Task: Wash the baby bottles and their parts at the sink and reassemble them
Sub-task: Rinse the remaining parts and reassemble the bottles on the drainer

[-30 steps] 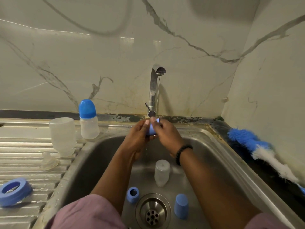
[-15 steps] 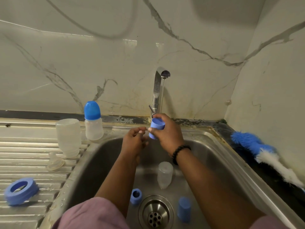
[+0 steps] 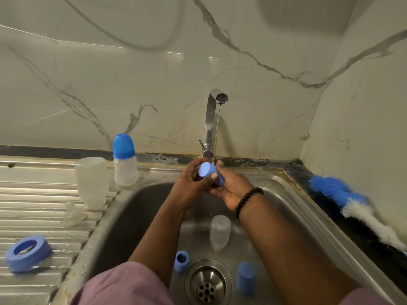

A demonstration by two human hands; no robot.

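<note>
Under the running tap [image 3: 211, 119] both hands hold a small blue cap [image 3: 209, 172], its closed end turned toward me. My left hand [image 3: 191, 183] grips its near end with the thumb across it; my right hand [image 3: 231, 190] cradles it from below and behind. In the sink [image 3: 132, 212] lie a clear small bottle [image 3: 220, 232], a blue ring-shaped part [image 3: 181, 260] and another blue cap [image 3: 245, 278]. On the drainboard stand an assembled bottle with a blue cap [image 3: 125, 161], an upturned clear bottle [image 3: 91, 181], a clear teat [image 3: 73, 214] and a blue screw ring [image 3: 27, 253].
A blue and white bottle brush [image 3: 352, 205] lies on the dark counter right of the sink. The drain strainer [image 3: 208, 282] sits at the basin's near middle. Marble wall panels close off the back and the right side.
The blue cap was turned from open end up to closed end facing me. My left hand, apart from it half a second ago, came back onto it.
</note>
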